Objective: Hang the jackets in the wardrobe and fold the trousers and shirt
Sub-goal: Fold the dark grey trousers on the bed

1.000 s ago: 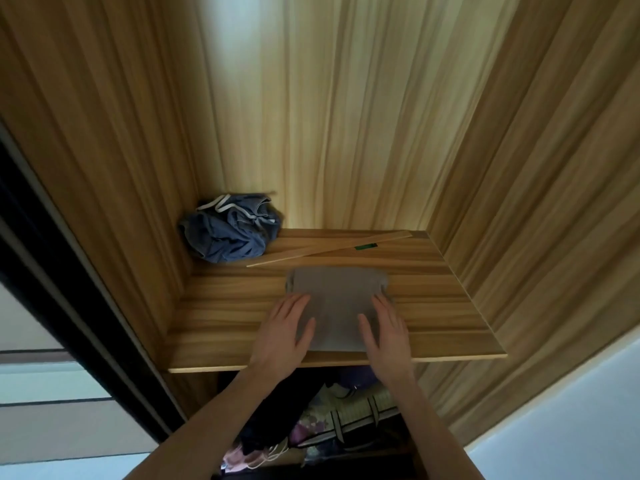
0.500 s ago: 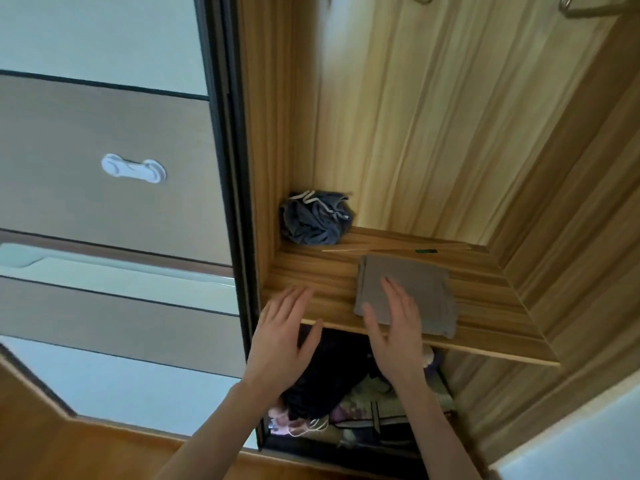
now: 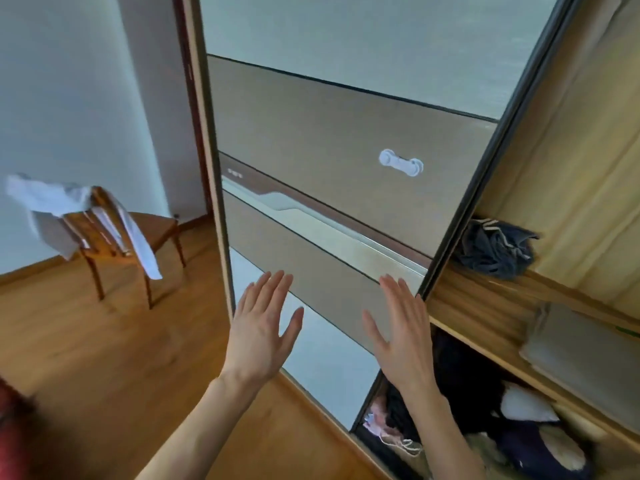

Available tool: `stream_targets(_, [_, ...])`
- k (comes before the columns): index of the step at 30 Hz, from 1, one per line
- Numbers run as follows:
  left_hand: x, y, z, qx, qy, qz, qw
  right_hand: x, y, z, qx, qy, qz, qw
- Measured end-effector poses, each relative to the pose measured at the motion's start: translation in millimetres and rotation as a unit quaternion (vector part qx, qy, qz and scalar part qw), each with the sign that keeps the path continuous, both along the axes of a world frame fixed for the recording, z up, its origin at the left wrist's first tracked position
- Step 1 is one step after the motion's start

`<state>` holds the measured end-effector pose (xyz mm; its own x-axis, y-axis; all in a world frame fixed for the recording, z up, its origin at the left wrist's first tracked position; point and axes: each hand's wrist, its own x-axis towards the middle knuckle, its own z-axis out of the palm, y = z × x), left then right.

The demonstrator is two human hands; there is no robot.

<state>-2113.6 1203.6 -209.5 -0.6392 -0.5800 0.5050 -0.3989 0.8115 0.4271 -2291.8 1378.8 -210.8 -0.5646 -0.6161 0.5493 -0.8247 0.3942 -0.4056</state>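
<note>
Left hand: the left hand [image 3: 260, 327] is raised in the air with fingers straight and spread, holding nothing, its back to the camera.
Right hand: the right hand [image 3: 401, 332] is raised beside it, fingers straight and close together with the thumb out, holding nothing.
Sliding door: the wardrobe's sliding door [image 3: 346, 133] stands just beyond both hands, with a white latch [image 3: 401, 162] on it above the right hand.
Folded garment: a grey folded garment [image 3: 585, 355] lies flat on the wooden shelf [image 3: 485, 303] to the right of the right hand, well apart from it.
Blue garment: a crumpled blue garment [image 3: 495, 249] sits at the back of the same shelf, above and to the right of the right hand.
Lower compartment: below the shelf, under and right of the right hand, a pile of dark and light clothes [image 3: 485, 410] fills the space.
White shirt: a white shirt [image 3: 79, 216] hangs over the back of a wooden chair [image 3: 145, 230], far to the left of the left hand and higher in the view.
Floor: the wooden floor [image 3: 104, 358] lies below and to the left of the left hand.
</note>
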Motion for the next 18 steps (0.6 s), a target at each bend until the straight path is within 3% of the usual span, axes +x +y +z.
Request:
stream_targets(8, [123.7,-79.6,-0.4,-0.015,-0.023,0.168,0.985,71.6,-142.3,-8.7,0.054,0.003,0.145,0.988])
stream_targets(18, [220.3,-172.3,-11.8,-0.022,-0.025,0.367,0.930,150.3,-330.0,-16.7,0.021,-0.032,0.331,0.943])
